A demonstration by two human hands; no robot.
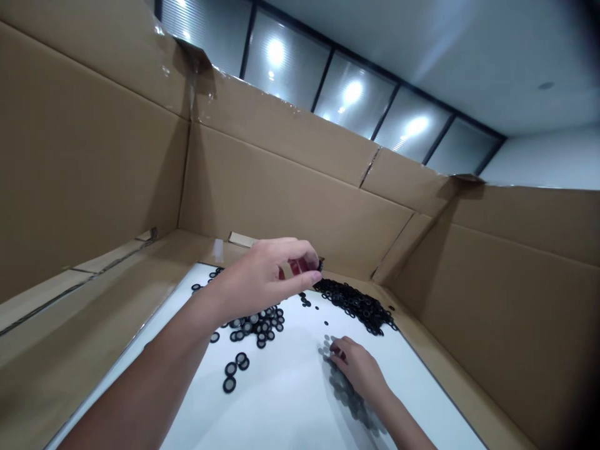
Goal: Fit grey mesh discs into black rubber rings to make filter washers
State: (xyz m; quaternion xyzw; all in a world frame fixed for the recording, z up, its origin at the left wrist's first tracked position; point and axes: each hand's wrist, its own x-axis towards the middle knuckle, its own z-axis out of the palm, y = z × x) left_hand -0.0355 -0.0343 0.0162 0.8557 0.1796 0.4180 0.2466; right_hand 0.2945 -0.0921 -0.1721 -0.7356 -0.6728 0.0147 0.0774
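My left hand [281,272] is raised over the white board, thumb and fingers pinched at the tips. A small black ring [320,264] shows at those fingertips, mostly hidden. Behind it lies a heap of loose black rings [359,303]. My right hand [359,369] rests low at a spread of thin grey discs [349,397]. Its fingers are curled down among them, and what they pinch is hidden. Black rings with grey centres [255,325] form a cluster under my left wrist, and several more [229,369] sit nearer to me.
A white board [276,412] lies inside a large cardboard box. Tall cardboard walls [290,169] stand at the back and both sides. A few small black pieces [305,301] are scattered between the piles. Cardboard strips [241,239] lie along the back left.
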